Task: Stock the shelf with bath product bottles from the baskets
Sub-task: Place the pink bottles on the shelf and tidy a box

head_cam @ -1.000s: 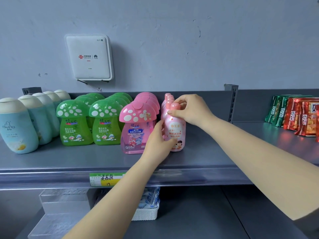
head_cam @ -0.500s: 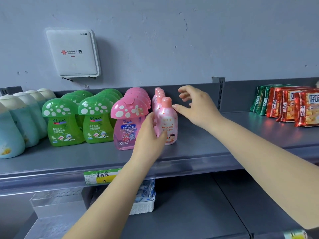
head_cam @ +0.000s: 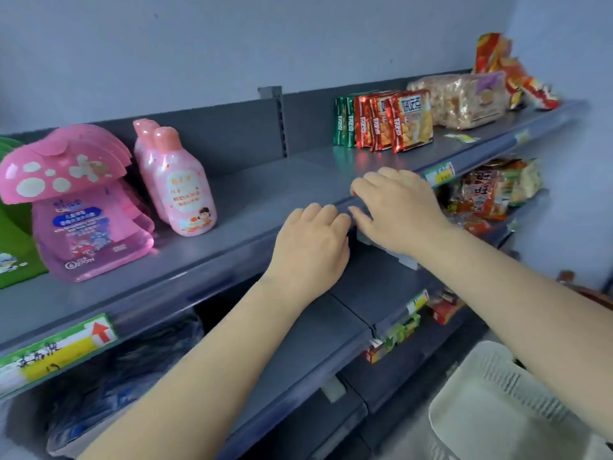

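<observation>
Both hands, left (head_cam: 311, 247) and right (head_cam: 399, 210), are hanging empty and loosely curled at mid-frame. The white basket (head_cam: 491, 403) is sitting lower right, nearer the right hand.

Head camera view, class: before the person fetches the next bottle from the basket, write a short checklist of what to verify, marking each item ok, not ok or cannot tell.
1. Both hands free: left hand and right hand hold no bottle, fingers lying over the shelf's front edge. Ok.
2. Last small pink bottle stands upright, at the front of its row. Ok.
3. Pink mushroom-cap bottle upright beside it, label facing out. Ok.
4. Bare shelf space between the small pink bottles and the red snack packets. Ok.
5. White basket in view at lower right. Ok.
6. Bottles left in that basket: inside not visible. Cannot tell.
</observation>
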